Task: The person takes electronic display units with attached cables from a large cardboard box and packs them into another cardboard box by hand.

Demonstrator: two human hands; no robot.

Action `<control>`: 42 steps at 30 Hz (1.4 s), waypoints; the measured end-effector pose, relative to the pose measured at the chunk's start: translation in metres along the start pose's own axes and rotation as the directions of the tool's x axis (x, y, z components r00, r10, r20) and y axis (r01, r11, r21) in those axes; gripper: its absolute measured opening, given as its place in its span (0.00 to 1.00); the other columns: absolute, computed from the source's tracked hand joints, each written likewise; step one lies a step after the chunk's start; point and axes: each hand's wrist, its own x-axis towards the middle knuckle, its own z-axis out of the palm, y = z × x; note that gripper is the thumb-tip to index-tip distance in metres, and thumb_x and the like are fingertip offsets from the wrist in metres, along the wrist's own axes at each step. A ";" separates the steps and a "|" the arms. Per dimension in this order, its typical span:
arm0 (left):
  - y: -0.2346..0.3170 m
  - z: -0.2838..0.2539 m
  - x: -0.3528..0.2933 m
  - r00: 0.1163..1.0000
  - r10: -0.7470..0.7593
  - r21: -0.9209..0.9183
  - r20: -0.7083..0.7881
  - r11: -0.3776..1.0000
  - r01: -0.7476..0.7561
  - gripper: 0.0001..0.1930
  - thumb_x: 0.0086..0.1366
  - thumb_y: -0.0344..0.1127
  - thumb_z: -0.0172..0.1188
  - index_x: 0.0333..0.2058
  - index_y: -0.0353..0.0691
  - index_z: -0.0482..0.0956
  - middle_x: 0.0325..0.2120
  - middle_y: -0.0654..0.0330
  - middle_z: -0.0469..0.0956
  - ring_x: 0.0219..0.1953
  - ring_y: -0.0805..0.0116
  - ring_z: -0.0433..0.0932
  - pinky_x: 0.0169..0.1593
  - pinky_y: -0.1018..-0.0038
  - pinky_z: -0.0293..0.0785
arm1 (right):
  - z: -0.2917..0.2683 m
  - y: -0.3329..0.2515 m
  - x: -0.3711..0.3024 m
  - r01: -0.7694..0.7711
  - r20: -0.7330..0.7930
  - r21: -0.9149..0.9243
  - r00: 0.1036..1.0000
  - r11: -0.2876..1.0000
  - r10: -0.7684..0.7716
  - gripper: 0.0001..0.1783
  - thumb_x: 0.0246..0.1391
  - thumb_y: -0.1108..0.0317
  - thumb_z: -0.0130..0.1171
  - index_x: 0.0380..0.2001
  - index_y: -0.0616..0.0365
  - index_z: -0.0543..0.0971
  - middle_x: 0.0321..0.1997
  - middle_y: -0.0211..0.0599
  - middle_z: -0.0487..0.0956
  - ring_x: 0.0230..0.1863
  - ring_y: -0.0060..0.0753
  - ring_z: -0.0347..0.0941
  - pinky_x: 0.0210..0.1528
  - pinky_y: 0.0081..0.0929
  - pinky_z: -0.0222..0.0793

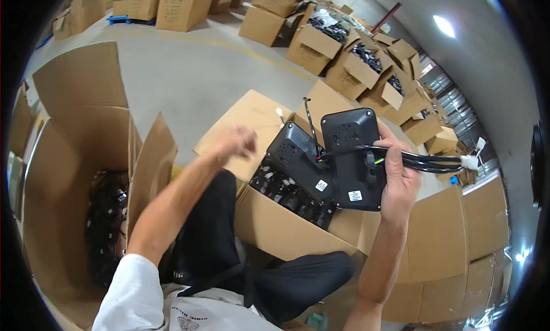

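Observation:
My right hand [398,176] grips a black plastic housing [355,185] by its right edge, with the thumb over its bundle of black cables [427,162]. The bundle runs right to a white connector [470,162]. A second black housing [298,159] leans beside the first, its lower end touching or behind it; a thin black cable rises near it. Both lie over an open carton [286,231] filled with black parts. Left of the housings, my left hand [243,141] hovers near the carton's raised flap [252,125]. Its fingers look curled but blurred, and nothing shows in them.
A tall open carton [54,176] at my left holds a heap of black parts [107,228]. Brown cartons [438,245] stand at the right. Several cartons of black parts [366,56] line the far right wall; more cartons [183,10] stand at the back.

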 end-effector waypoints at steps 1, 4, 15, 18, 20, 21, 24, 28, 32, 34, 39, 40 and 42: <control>-0.019 0.034 -0.011 0.997 0.004 0.007 0.079 1.000 -0.005 0.08 0.67 0.35 0.58 0.37 0.36 0.77 0.31 0.57 0.81 0.26 0.67 0.81 0.30 0.67 0.80 | -0.009 0.003 -0.002 0.012 -0.023 0.015 1.000 1.000 -0.011 0.19 0.70 0.60 0.51 0.40 0.69 0.80 0.60 0.55 0.76 0.59 0.36 0.72 0.62 0.34 0.64; -0.061 0.115 -0.051 0.857 0.513 0.497 0.041 0.734 -0.463 0.25 0.54 0.31 0.69 0.49 0.28 0.71 0.51 0.41 0.73 0.51 0.49 0.76 0.53 0.62 0.73 | -0.028 0.002 -0.007 -0.018 -0.125 -0.057 0.992 0.998 0.010 0.20 0.71 0.60 0.49 0.40 0.70 0.79 0.61 0.58 0.74 0.59 0.38 0.72 0.63 0.35 0.65; 0.004 0.132 -0.081 0.477 0.871 0.510 0.118 0.359 -0.781 0.18 0.61 0.29 0.60 0.50 0.31 0.78 0.50 0.48 0.79 0.54 0.53 0.78 0.57 0.59 0.71 | -0.039 0.029 -0.034 -0.389 -0.200 0.204 0.882 0.899 0.427 0.24 0.72 0.55 0.48 0.41 0.69 0.81 0.42 0.43 0.83 0.40 0.21 0.77 0.46 0.20 0.73; 0.001 0.118 -0.076 0.922 0.310 -0.194 -0.230 0.914 -0.356 0.16 0.71 0.39 0.60 0.50 0.34 0.76 0.42 0.60 0.81 0.43 0.70 0.80 0.46 0.71 0.78 | -0.078 0.059 -0.054 -0.526 0.013 0.125 0.848 0.841 0.529 0.22 0.71 0.56 0.48 0.45 0.68 0.78 0.38 0.40 0.82 0.36 0.21 0.78 0.41 0.18 0.74; -0.010 0.106 -0.073 0.955 0.147 -0.371 -0.258 0.898 -0.238 0.17 0.70 0.40 0.61 0.49 0.33 0.77 0.38 0.61 0.81 0.41 0.71 0.80 0.44 0.73 0.78 | -0.067 0.071 -0.066 -0.582 -0.077 0.033 0.809 0.813 0.582 0.21 0.70 0.57 0.48 0.44 0.67 0.78 0.38 0.39 0.81 0.36 0.21 0.78 0.40 0.19 0.74; -0.021 0.113 -0.073 0.951 0.171 -0.397 -0.258 0.879 -0.266 0.19 0.71 0.44 0.60 0.48 0.32 0.77 0.38 0.61 0.82 0.41 0.72 0.80 0.44 0.73 0.78 | -0.049 0.073 -0.070 -0.490 -0.092 0.215 0.851 0.845 0.517 0.20 0.70 0.57 0.48 0.43 0.67 0.78 0.40 0.41 0.82 0.38 0.23 0.78 0.41 0.21 0.75; -0.055 0.129 -0.081 0.997 0.047 -0.421 -0.058 0.904 -0.067 0.31 0.75 0.60 0.44 0.55 0.34 0.73 0.43 0.58 0.80 0.45 0.70 0.80 0.47 0.70 0.80 | 0.000 0.065 -0.062 -0.483 -0.044 0.259 0.859 0.836 0.510 0.18 0.71 0.62 0.49 0.39 0.68 0.80 0.57 0.57 0.78 0.56 0.37 0.75 0.60 0.32 0.69; -0.020 0.151 -0.113 0.984 0.131 -0.676 0.121 0.737 -0.015 0.34 0.75 0.62 0.41 0.64 0.38 0.64 0.55 0.59 0.72 0.54 0.67 0.75 0.55 0.68 0.76 | 0.028 0.110 -0.077 -0.444 0.139 0.407 0.894 0.798 0.427 0.18 0.72 0.62 0.47 0.40 0.66 0.79 0.60 0.55 0.76 0.58 0.35 0.74 0.62 0.30 0.66; -0.017 0.146 -0.114 0.965 0.220 -0.532 0.141 0.839 -0.114 0.30 0.66 0.42 0.66 0.62 0.38 0.64 0.53 0.61 0.73 0.54 0.71 0.73 0.59 0.70 0.71 | 0.044 0.111 -0.092 -0.419 0.113 0.464 0.902 0.781 0.417 0.17 0.72 0.63 0.47 0.39 0.66 0.79 0.60 0.53 0.77 0.57 0.32 0.74 0.60 0.28 0.68; -0.018 0.146 -0.113 0.963 0.179 -0.509 0.199 0.859 -0.054 0.29 0.64 0.38 0.68 0.60 0.38 0.67 0.53 0.60 0.73 0.55 0.71 0.72 0.59 0.70 0.71 | 0.048 0.117 -0.103 -0.382 -0.007 0.445 0.903 0.810 0.430 0.18 0.73 0.61 0.47 0.38 0.65 0.79 0.60 0.53 0.77 0.56 0.32 0.75 0.59 0.27 0.69; -0.014 0.122 -0.106 0.988 -0.023 -0.323 0.155 0.944 0.073 0.34 0.54 0.29 0.74 0.57 0.32 0.67 0.47 0.58 0.78 0.48 0.70 0.78 0.55 0.68 0.75 | 0.044 0.123 -0.144 -0.645 0.002 0.135 0.759 0.752 0.651 0.19 0.71 0.58 0.50 0.39 0.65 0.79 0.47 0.43 0.80 0.48 0.26 0.74 0.52 0.25 0.70; -0.008 0.106 -0.102 0.976 -0.038 -0.189 0.214 0.979 0.080 0.32 0.54 0.30 0.74 0.55 0.30 0.69 0.46 0.57 0.78 0.47 0.71 0.78 0.52 0.70 0.77 | 0.032 0.123 -0.160 -0.763 0.152 -0.173 0.604 0.622 0.783 0.20 0.70 0.56 0.52 0.39 0.66 0.80 0.39 0.38 0.81 0.42 0.21 0.73 0.47 0.24 0.71; 0.019 0.080 -0.100 0.939 -0.067 0.130 0.338 0.991 0.023 0.32 0.52 0.32 0.70 0.55 0.29 0.70 0.42 0.54 0.80 0.43 0.70 0.79 0.50 0.71 0.77 | 0.027 0.085 -0.164 -0.715 0.229 -0.140 0.650 0.685 0.725 0.22 0.62 0.56 0.64 0.47 0.67 0.80 0.36 0.39 0.80 0.39 0.27 0.75 0.45 0.28 0.72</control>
